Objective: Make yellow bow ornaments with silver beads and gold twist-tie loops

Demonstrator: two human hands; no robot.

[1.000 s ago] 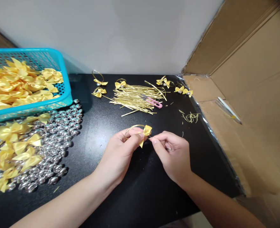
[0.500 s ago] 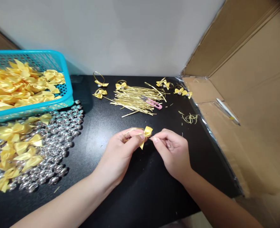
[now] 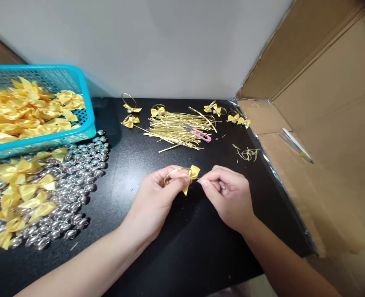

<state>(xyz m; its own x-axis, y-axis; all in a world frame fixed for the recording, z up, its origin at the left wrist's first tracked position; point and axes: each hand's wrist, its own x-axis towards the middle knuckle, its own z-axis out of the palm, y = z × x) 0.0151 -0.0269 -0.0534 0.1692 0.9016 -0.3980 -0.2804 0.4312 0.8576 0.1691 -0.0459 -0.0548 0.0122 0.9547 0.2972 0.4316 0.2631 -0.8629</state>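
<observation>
Between the thumb and fingers of my left hand (image 3: 160, 189) is a yellow ribbon bow (image 3: 193, 172), with a loop of gold cord (image 3: 169, 174) curving out over the fingers. My right hand (image 3: 227, 196) is closed in a pinch just right of the bow. From the bow a thin strand runs to its fingertips; the rest of the strand is hidden in the grip. Beyond my hands lies a bundle of gold ties (image 3: 173, 130), topped by pink-handled thread snips (image 3: 201, 134).
A turquoise basket (image 3: 91, 119) full of yellow bows stands at left. Before it spread many silver beads (image 3: 77, 185) and loose bows (image 3: 36, 204). Finished-looking bow loops (image 3: 129, 120) line the back. Cord scraps (image 3: 248, 154) and a white-handled tool (image 3: 295, 144) lie at right.
My right hand has shifted slightly to the right, away from the bow. The gold cord loop at my left hand now shows rounder and fuller.
</observation>
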